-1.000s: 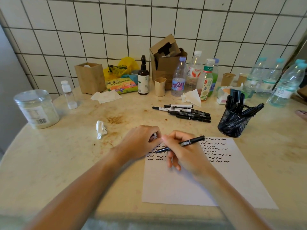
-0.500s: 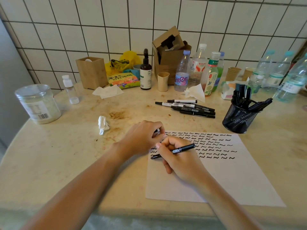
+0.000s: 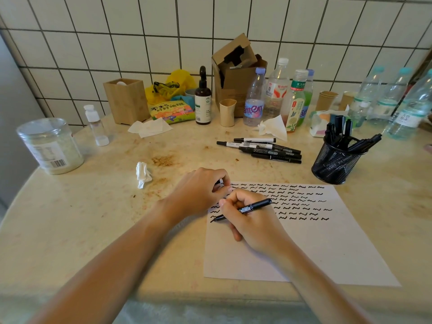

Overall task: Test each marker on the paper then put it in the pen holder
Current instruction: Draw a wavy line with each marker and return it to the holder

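1. Marker (image 3: 243, 210) in right hand (image 3: 254, 220), writing grip, tip on paper (image 3: 327, 249) at left edge.
2. Left hand (image 3: 201, 190) pinches sth small & dark, prob. the cap; could drop/roll off worktop (image 3: 93, 218).
3. Risk: tip slips off sheet, inks worktop; pen holder (image 3: 336, 164) far right, crowded w/ markers.

Right hand (image 3: 253, 220) curls its fingers in a writing grip; left hand (image 3: 198, 190) rests beside it, fingers bent.
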